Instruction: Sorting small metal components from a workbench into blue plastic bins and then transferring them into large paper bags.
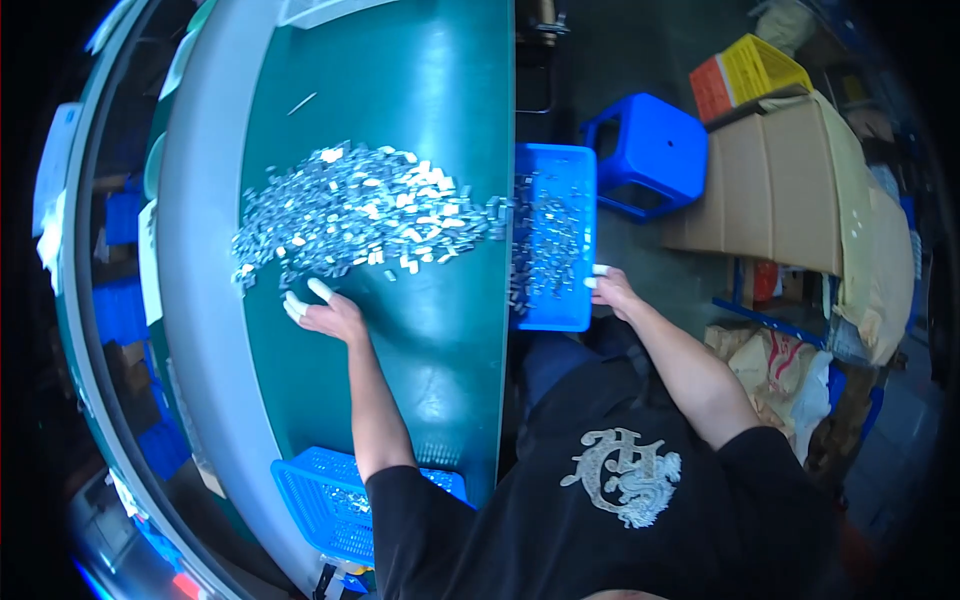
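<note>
We have a pile of small shiny pieces [370,210] mid-way along the green table [440,90], its right tail at the table's right edge. Blue tray [558,321] is at that edge, more pieces inside. Our right hand [616,292] has its fingers closed on the tray's near-right rim. Our left hand [333,318]: fingers loosely parted beside the pile's near-left side, nothing visibly held. Blue basket [300,492] near left, blue stool [667,140] far right.

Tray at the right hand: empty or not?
Not empty: small pieces lie scattered inside the tray, with bare blue showing between them.
</note>
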Demonstrator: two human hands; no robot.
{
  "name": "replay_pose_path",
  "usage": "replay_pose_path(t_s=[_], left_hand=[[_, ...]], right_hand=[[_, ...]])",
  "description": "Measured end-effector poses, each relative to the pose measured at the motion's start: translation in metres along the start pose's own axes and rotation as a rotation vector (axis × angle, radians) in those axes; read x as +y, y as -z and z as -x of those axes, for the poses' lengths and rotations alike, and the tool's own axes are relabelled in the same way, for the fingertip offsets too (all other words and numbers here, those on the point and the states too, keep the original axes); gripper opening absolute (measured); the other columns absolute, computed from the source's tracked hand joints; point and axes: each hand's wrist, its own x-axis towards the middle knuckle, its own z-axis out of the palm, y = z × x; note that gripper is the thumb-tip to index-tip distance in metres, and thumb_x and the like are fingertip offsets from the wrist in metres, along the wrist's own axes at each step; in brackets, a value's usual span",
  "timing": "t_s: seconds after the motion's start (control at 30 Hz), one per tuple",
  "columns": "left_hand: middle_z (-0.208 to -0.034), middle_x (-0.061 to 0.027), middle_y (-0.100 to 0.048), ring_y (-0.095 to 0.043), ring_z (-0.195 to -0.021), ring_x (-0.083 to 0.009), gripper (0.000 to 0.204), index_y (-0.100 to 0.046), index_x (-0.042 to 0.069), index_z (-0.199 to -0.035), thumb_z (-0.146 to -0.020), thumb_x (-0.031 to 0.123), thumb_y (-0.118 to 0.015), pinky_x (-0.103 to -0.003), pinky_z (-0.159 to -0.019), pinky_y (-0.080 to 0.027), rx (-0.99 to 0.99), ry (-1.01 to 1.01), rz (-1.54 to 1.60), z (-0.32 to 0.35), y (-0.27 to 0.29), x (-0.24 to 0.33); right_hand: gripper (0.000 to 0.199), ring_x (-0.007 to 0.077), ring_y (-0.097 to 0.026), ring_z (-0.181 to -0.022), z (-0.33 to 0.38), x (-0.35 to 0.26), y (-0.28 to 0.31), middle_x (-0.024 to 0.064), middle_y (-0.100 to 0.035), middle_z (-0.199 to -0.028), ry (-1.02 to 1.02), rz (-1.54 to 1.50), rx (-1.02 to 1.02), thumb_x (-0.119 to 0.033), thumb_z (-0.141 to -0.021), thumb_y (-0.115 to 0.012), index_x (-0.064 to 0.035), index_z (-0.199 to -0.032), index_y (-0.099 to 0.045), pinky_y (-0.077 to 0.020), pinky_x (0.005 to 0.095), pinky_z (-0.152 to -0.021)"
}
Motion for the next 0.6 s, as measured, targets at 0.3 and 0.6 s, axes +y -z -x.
replay_pose_path(t_s=[0.3,0.6], left_hand=[[-0.106,-0.0258,-0.053,-0.044,-0.106,-0.0388,0.038,-0.058,-0.007,-0.104,-0.09,0.025,-0.046,-0.045,-0.095,-0.03,-0.232,0.077,0.279,-0.029,-0.059,-0.043],[-0.107,-0.0221,-0.054,-0.043,-0.108,-0.038,0.037,-0.056,-0.008,-0.104,-0.091,0.024,-0.044,-0.044,-0.095,-0.032,-0.15,0.097,0.282,0.029,-0.038,0.03]], right_hand=[[0.038,0.0197,-0.059,-0.09,-0.001,-0.005,0.001,0.0097,-0.06,-0.101,-0.027,0.112,-0.032,-0.009,-0.083,-0.051,-0.0024,-0.12,-0.048,-0.048,0.0335,-0.08],[0.031,0.0187,-0.059,-0.085,-0.001,-0.01,0.001,0.0074,-0.06,-0.098,-0.049,0.153,-0.009,-0.01,-0.084,-0.051,-0.0041,-0.115,-0.05,-0.0493,0.0355,-0.076]])
